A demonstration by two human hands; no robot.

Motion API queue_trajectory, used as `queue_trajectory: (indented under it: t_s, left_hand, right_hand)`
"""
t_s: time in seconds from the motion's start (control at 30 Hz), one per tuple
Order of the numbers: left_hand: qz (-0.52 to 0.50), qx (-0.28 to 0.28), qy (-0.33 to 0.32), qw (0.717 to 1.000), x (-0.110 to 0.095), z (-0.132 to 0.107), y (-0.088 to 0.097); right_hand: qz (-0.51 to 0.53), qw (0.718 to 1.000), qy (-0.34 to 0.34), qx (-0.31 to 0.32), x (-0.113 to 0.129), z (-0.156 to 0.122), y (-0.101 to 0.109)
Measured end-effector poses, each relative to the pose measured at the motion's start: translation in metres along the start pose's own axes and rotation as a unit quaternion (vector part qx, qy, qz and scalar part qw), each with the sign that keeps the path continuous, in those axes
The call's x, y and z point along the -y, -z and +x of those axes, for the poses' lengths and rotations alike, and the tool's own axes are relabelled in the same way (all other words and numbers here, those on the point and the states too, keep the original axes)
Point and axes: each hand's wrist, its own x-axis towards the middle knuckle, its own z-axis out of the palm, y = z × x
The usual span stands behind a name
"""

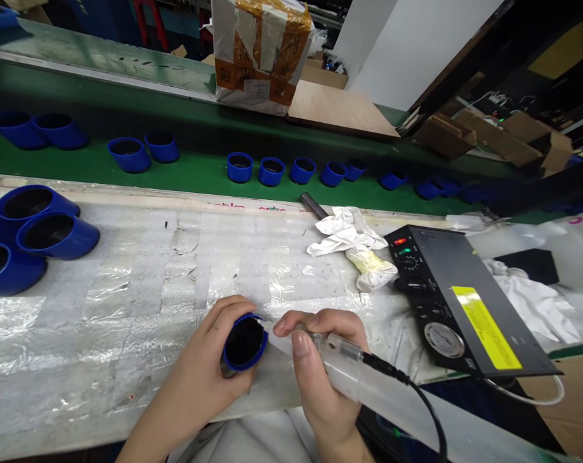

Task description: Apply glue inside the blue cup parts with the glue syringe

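Observation:
A blue cup-shaped part [263, 350] with a black inside is gripped by my left hand [214, 360], its open end tilted toward me. My right hand [324, 360] is closed around a white translucent glue dispenser syringe [344, 370]. The narrow tip of the syringe touches or nearly touches the upper right rim of the blue part. From the syringe a black cable runs down to the right. Whether any glue lies on the rim is too small to tell.
Several blue parts [60, 235] stand at the left; more [272, 172] line the green conveyor [195, 177] behind. White cloths [344, 231] and a black-handled tool [313, 204] lie mid-right. A black dispenser controller [479, 302] stands right, and a taped box [260, 58] behind the conveyor.

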Motion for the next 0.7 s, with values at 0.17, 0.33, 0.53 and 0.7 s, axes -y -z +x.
queue_trajectory:
  t_s: [0.17,0.33,0.53,0.7]
  left_hand:
    - [-0.003,0.004,0.01,1.0,0.0,0.0,0.0]
    - [-0.02,-0.007,0.002,1.0,0.002,0.0,-0.001]
    - [-0.064,-0.01,0.093,0.994,-0.011,0.004,0.004]
    - [-0.13,0.001,0.143,0.981,-0.016,0.009,0.009]
  right_hand:
    - [-0.016,1.0,-0.006,-0.011,0.001,0.0,0.002]
    - [-0.015,1.0,-0.012,-0.019,0.001,-0.002,0.002]
    - [0.028,0.996,-0.052,-0.062,0.012,-0.004,-0.001]
    - [0.031,0.99,-0.089,-0.107,0.024,-0.006,-0.002]
